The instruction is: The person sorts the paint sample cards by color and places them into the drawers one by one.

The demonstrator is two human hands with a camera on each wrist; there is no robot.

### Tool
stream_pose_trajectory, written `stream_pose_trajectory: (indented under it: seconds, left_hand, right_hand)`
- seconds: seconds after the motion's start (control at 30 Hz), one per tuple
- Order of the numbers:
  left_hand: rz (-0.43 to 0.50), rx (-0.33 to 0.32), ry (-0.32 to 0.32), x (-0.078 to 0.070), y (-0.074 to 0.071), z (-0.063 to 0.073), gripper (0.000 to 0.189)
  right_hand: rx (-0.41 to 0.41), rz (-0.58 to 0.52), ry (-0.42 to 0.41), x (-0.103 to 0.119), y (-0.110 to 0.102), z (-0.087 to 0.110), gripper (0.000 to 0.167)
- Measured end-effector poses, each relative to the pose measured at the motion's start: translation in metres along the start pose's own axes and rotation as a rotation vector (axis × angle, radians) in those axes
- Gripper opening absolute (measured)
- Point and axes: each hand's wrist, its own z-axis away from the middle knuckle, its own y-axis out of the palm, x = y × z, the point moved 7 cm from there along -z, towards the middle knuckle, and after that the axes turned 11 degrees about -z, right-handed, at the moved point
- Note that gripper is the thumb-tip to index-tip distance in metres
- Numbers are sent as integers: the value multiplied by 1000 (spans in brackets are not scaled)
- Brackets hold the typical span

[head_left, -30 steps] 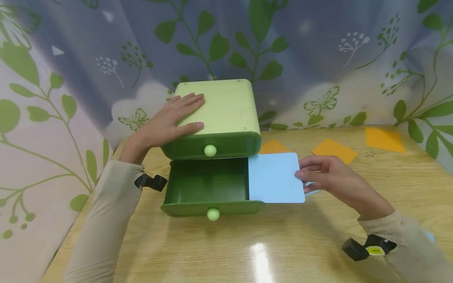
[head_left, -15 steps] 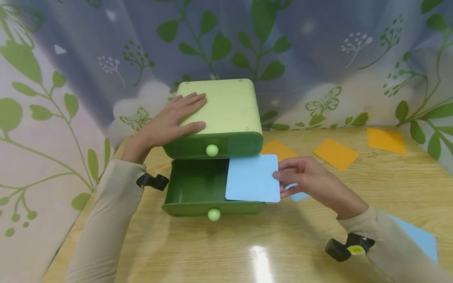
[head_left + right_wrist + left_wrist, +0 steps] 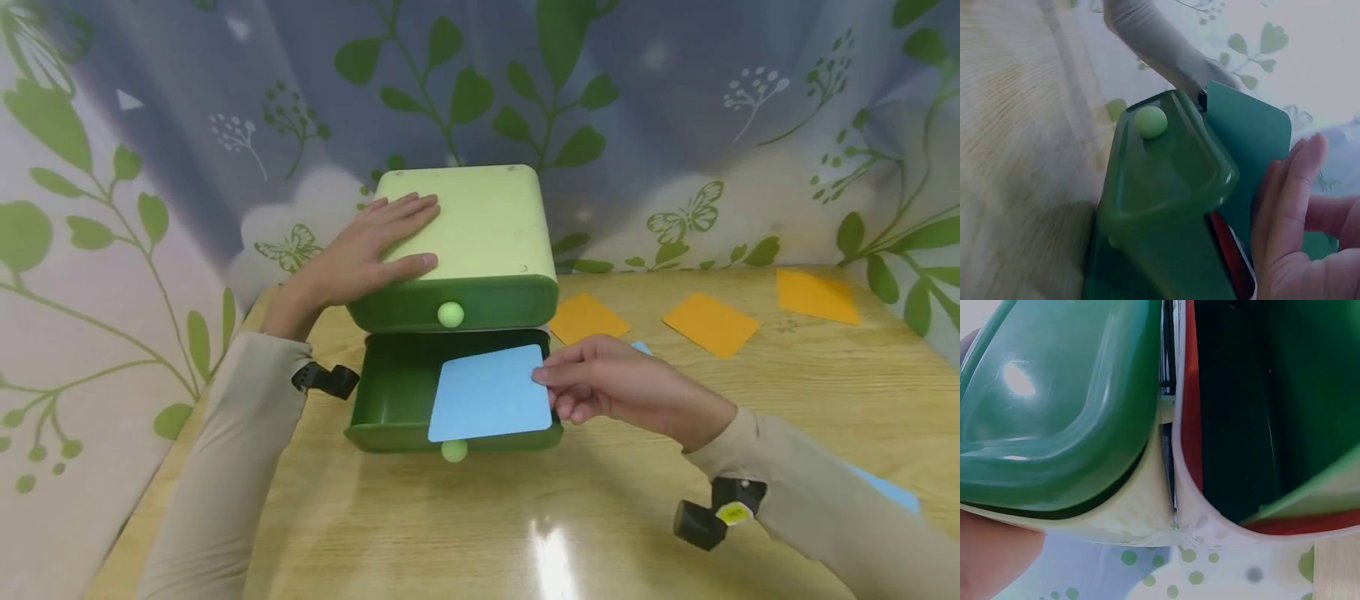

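Note:
A two-tier drawer box (image 3: 480, 221) with a pale green top stands on the table. Its lower drawer (image 3: 393, 392) is pulled out, and the upper drawer (image 3: 495, 302) is closed. My left hand (image 3: 367, 254) rests flat on the top's left side, fingers spread. Between thumb and fingers my right hand (image 3: 611, 383) pinches the right edge of a light blue square card (image 3: 491, 396). The card is tilted over the lower drawer, its near corner overlapping the drawer front. In the right wrist view the card (image 3: 1247, 137) rises above the drawer front (image 3: 1172, 156) beside the fingers.
Orange square cards (image 3: 711, 325) lie in a row at the back right of the wooden table (image 3: 390, 525). Another blue card (image 3: 885, 487) lies partly under the right sleeve. A patterned curtain (image 3: 480, 83) hangs behind the box.
My right hand has carried the blue card leftward, from beside the drawer to over it, and the card has tilted. My left hand has stayed on the box top.

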Motion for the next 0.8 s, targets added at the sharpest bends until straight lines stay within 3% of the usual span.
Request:
stream_pose_trajectory:
  seconds: [0.13, 0.37, 0.6, 0.8]
  left_hand:
    - [3, 5, -6, 0, 1, 1, 84]
    - [10, -7, -3, -1, 1, -1, 83]
    - [7, -10, 0, -2, 1, -1, 84]
    - [4, -14, 3, -2, 1, 0, 83]
  right_hand:
    - [-25, 9, 15, 4, 15, -15, 20]
    - [-48, -137, 14, 7, 25, -24, 53]
    - [-81, 42, -115, 14, 5, -1, 40]
    - [-196, 231, -208, 20, -42, 29, 36]
